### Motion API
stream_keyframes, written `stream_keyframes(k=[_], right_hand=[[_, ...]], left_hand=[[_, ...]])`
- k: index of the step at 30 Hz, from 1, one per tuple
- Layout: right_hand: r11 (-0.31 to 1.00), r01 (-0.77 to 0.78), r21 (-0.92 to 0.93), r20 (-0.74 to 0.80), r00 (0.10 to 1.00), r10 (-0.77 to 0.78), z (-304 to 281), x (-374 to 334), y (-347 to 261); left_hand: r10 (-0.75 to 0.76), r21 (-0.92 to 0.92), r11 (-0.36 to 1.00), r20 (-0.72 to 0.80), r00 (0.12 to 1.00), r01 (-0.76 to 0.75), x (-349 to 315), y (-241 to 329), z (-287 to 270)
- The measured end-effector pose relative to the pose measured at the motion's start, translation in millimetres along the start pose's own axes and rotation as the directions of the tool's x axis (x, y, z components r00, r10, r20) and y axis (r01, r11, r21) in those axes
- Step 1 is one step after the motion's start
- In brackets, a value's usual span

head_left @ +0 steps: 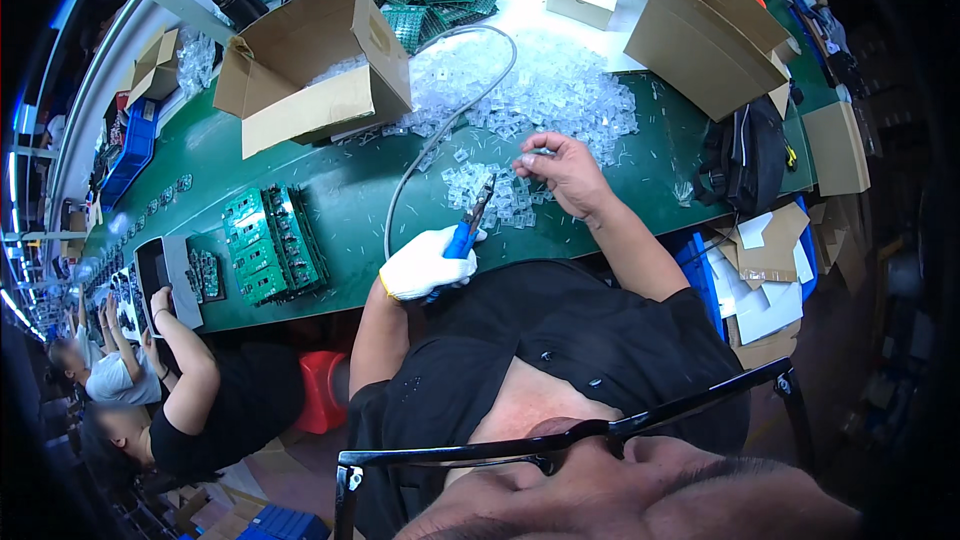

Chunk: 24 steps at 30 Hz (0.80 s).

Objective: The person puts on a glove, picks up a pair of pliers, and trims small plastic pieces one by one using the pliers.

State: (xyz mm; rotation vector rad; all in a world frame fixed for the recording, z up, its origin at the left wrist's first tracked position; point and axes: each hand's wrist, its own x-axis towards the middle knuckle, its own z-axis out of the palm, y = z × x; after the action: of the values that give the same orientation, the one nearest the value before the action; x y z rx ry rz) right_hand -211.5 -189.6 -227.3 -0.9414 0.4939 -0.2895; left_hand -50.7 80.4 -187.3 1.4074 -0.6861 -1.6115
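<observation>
The left one of two head-worn fisheye cameras is looking steeply down from the near side of the green counter [355, 210], facing across it. It is sitting close to the counter, catching the wearer's glasses [450, 454] on this near side and spanning the counter's whole depth.

Electronics workshop, long green workbench [350, 200], stacked circuit boards [265, 248], heaped clear plastic parts [560, 90], co-workers [230, 410] alongside

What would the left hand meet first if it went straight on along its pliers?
Probably the large heap of clear plastic pieces, passing near the right hand; depth is unclear, so if the blue-handled pliers dip, the small pile beneath their tips could come first.
</observation>
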Motion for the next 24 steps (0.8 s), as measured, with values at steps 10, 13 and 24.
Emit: stream_keyframes(k=[10, 13, 24], right_hand=[[0.995, -0.07, 0.075, 0.041, 0.997, 0.067, 29, -14, 19], [0.999, -0.047, -0.016, 0.043, 0.998, 0.048, 29, -14, 19], [0.998, -0.062, 0.011, 0.005, 0.998, 0.062, 30, -21, 20]], left_hand=[[0.012, -0.022, 1.0, 0.027, 1.0, -0.011, -3, 3, 1], [0.024, -0.005, 1.0, 0.025, 0.999, -0.024, -4, 4, 1], [0.032, 0.29, 0.957, -0.147, 0.989, 0.012, -2, 6, 12]])
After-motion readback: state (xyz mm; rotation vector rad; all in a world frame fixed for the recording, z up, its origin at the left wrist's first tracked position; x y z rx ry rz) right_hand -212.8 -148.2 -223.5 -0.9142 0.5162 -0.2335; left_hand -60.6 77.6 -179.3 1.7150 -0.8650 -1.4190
